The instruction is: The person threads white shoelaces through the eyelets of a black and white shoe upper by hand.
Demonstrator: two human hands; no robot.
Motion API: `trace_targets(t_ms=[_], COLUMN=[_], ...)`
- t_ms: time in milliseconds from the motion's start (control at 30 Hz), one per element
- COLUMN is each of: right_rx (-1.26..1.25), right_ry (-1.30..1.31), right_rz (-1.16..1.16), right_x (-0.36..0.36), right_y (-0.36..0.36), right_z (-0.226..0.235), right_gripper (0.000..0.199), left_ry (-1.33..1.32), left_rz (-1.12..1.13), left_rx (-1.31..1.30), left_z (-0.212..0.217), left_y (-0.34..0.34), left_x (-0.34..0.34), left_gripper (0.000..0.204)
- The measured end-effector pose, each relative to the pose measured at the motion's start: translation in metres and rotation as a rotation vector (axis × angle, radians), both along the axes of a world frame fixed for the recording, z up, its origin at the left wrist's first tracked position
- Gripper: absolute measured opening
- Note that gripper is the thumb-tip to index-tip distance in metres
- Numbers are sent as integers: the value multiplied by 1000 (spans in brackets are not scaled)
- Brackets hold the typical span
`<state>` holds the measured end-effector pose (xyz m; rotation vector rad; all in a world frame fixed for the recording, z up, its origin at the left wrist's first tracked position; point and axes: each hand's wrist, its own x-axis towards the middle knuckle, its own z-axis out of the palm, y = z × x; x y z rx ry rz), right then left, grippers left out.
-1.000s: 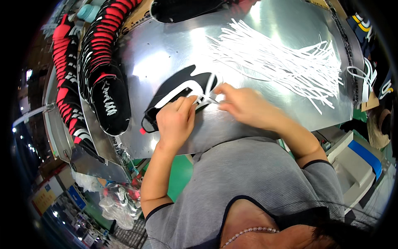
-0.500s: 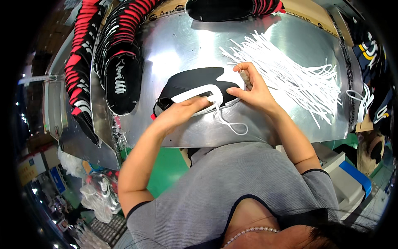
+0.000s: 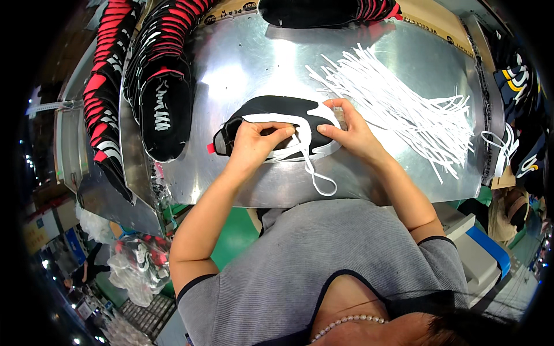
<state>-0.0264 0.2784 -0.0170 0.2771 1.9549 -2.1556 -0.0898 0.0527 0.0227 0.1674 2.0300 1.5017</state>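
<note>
A black shoe upper (image 3: 277, 105) with white trim lies on its side on the metal table, toe to the right and a red tab (image 3: 211, 149) at the heel end. My right hand (image 3: 355, 134) grips its toe between thumb and fingers. Over the upper's opening, my left hand (image 3: 254, 144) pinches thumb and forefinger together beside the white eyelet strip (image 3: 271, 119). What sits between those fingertips is too small to make out. From the eyelet strip a white shoelace (image 3: 326, 192) hangs in a loop toward the table's front edge.
A loose bundle of white shoelaces (image 3: 398, 109) is spread right of the shoe upper. Nested black-and-red uppers (image 3: 167, 109) stand in rows at the left, and another row (image 3: 311, 14) lies along the far edge. More laces (image 3: 505, 147) hang beyond the table's right edge.
My left hand has drawn back from lying over the upper, and its thumb and forefinger now meet. The heel end shows more, and the lace loop has shifted slightly left and nearer me.
</note>
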Motion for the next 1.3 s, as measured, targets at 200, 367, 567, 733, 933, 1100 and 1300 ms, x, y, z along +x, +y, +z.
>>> trace_targets(t_ms=[200, 367, 567, 733, 933, 1100, 1300], right_rx=[-41, -235, -302, 104, 187, 61, 5], right_ry=[5, 44, 100, 112, 93, 80, 49], right_rz=[-103, -297, -362, -222, -196, -279, -224], right_x=[3, 7, 9, 6, 10, 18, 27], right_y=[-8, -15, -5, -3, 4, 12, 11], right_z=[-4, -3, -15, -14, -11, -5, -18], right_gripper=[48, 42, 37, 39, 38, 38, 34], left_ry=[482, 1168, 1075, 1093, 508, -57, 156], left_rz=[-35, 148, 816, 501, 372, 749, 933], left_rx=[-335, -458, -1126, -496, 378, 1085, 936], left_z=[9, 24, 27, 50, 80, 22, 9], left_y=[2, -50, -254, -94, -3, -175, -320], left_x=[2, 11, 32, 39, 33, -42, -37], left_gripper=[10, 8, 18, 11, 6, 7, 1])
